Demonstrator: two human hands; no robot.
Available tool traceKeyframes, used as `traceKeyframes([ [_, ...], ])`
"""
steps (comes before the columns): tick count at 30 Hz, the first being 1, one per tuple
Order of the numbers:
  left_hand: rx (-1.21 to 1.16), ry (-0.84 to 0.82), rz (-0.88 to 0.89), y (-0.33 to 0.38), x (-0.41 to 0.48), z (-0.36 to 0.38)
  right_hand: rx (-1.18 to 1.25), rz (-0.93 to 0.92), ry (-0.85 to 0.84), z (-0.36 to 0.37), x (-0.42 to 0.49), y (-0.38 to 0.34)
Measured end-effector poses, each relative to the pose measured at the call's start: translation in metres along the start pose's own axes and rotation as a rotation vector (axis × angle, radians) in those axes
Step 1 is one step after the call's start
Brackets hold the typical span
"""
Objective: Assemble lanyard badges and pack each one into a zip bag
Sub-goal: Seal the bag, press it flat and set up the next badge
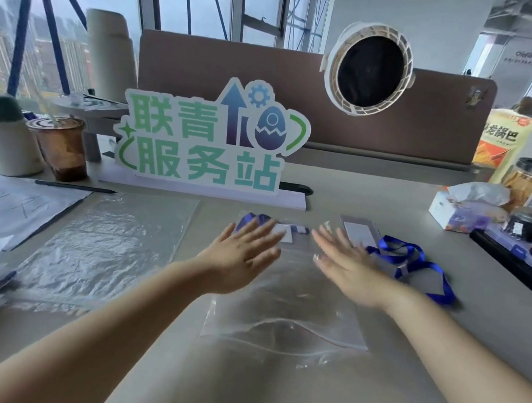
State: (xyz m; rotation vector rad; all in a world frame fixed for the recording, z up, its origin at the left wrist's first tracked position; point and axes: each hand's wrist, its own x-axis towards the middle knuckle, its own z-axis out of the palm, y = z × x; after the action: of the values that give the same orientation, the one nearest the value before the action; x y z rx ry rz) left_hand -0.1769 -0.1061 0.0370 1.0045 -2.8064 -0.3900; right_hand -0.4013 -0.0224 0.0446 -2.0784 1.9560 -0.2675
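A clear zip bag (pixel 291 309) lies flat on the grey table in front of me, its zip edge toward me. My left hand (pixel 240 259) and my right hand (pixel 347 269) stretch over its far part with straight fingers, holding nothing. Under the fingertips of my left hand a white badge card (pixel 287 233) with a bit of blue lanyard shows through plastic. Right of my right hand lie a second badge holder (pixel 360 232) and a loose blue lanyard (pixel 418 265).
A large crinkled plastic sheet (pixel 99 247) lies to the left, papers (pixel 3 204) and a pen beside it. A sign board (pixel 208 139) stands behind the bag. Cups stand at far left. A tissue box (pixel 459 213), jars and a black tray crowd the right edge.
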Motion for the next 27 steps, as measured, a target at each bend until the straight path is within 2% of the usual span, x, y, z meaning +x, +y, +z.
traceKeyframes([
  [4,0.159,-0.168,-0.001,0.009,-0.031,0.029,-0.162,0.024,-0.148,0.034,-0.032,-0.013],
  [8,0.201,-0.118,-0.033,0.015,-0.042,0.035,-0.234,0.049,-0.096,0.042,-0.042,-0.015],
  [11,0.265,0.085,0.0,0.022,-0.046,0.027,-0.267,0.057,-0.036,0.033,-0.047,-0.021],
  [13,0.217,0.297,-0.004,0.032,-0.053,0.02,-0.133,0.049,0.088,0.025,-0.054,-0.031],
  [15,0.154,0.413,0.008,0.044,-0.064,0.014,-0.006,0.01,0.197,0.019,-0.065,-0.037],
  [18,0.116,0.292,-0.003,0.059,-0.079,0.013,-0.061,-0.086,0.21,0.026,-0.089,-0.039],
  [22,0.028,0.196,0.024,0.077,-0.105,0.028,0.147,-0.131,0.29,0.052,-0.124,-0.042],
  [27,0.056,0.015,0.043,0.086,-0.127,0.06,0.06,-0.115,0.184,0.073,-0.145,-0.041],
])
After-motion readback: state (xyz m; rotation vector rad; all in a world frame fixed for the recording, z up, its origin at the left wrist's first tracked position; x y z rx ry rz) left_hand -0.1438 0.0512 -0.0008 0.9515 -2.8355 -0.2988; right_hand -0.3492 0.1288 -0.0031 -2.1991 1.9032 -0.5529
